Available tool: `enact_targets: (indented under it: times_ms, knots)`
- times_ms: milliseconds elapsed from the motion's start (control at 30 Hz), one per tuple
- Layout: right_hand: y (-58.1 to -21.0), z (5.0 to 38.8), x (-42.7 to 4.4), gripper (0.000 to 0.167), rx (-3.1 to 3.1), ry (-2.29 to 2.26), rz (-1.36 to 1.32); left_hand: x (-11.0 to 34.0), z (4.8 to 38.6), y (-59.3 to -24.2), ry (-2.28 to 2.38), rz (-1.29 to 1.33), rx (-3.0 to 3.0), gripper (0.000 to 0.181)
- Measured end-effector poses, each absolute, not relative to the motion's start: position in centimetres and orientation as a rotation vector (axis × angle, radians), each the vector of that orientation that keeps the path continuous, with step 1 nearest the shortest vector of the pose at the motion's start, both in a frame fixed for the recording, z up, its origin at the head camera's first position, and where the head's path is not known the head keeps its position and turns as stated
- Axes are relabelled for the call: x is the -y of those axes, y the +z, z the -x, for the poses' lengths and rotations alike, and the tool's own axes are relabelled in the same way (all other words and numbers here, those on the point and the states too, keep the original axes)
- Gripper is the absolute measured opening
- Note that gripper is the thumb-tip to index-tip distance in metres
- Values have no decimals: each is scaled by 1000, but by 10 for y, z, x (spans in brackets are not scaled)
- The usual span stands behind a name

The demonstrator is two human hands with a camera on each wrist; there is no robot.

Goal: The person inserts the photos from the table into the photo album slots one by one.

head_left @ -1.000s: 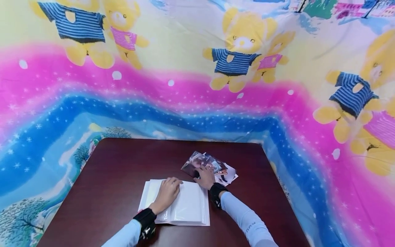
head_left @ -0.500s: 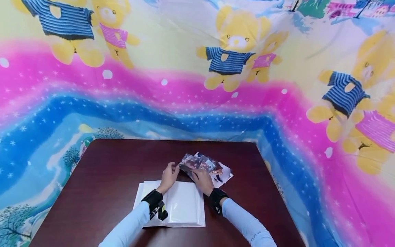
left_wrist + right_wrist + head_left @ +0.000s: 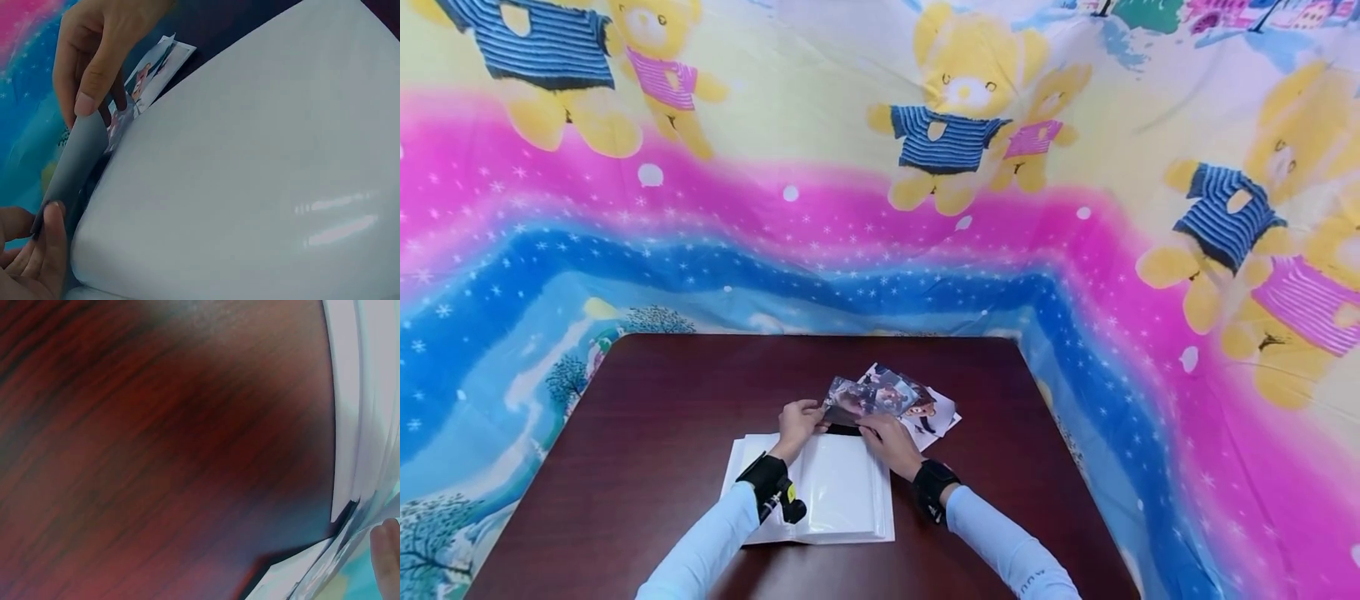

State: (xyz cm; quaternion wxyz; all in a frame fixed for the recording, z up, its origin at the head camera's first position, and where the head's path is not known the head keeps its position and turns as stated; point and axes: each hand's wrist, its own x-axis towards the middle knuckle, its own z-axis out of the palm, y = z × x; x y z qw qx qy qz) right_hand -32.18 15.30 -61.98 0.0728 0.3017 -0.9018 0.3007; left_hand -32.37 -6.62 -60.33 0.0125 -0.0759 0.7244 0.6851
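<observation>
Between both hands, a photo print (image 3: 846,395) is raised just beyond the album's far edge. My left hand (image 3: 797,427) pinches its left side, and my right hand (image 3: 891,442) pinches its right side. Seen from the left wrist, the photo's pale back (image 3: 76,156) is tilted up and slightly bowed. A white photo album (image 3: 838,492) lies spread on the table below, its clear sleeves shining. Behind and right of the held photo is a loose pile of photos (image 3: 936,414), partly covered by it. The right wrist view catches only some fingertips (image 3: 389,556) at its edge.
The dark wooden table (image 3: 685,400) has rounded far corners. A cloth curtain (image 3: 820,217) printed with teddy bears hangs behind it and along its sides. Stacked album pages (image 3: 375,394) border the bare wood in the right wrist view.
My left hand has left the album page and moved forward to the photo's left side. The photo has come off the pile, shifting left and tilting up. The head view has turned slightly right.
</observation>
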Motion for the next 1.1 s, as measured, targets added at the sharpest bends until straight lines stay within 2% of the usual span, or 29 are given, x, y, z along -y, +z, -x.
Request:
enact_targets:
  times_ms: [267,467,667,800,933,1100]
  knots:
    - [-617,324,-154,46,2678,1193,-821,74,308,-597,2132,128,-2409,28]
    - [-606,323,-152,57,2701,1551,-730,77,294,-594,2198,188,-2441,26]
    - [-582,315,-145,53,2606,1942,-679,83,282,-595,2242,178,-2407,26]
    - [-573,311,-141,53,2495,2188,-513,87,271,-593,2278,119,-2342,30]
    - [-574,313,-136,50,2405,2316,-322,89,260,-594,2256,0,-2310,40]
    - [-587,316,-138,44,2406,2320,-316,92,251,-598,2140,-155,-2419,48]
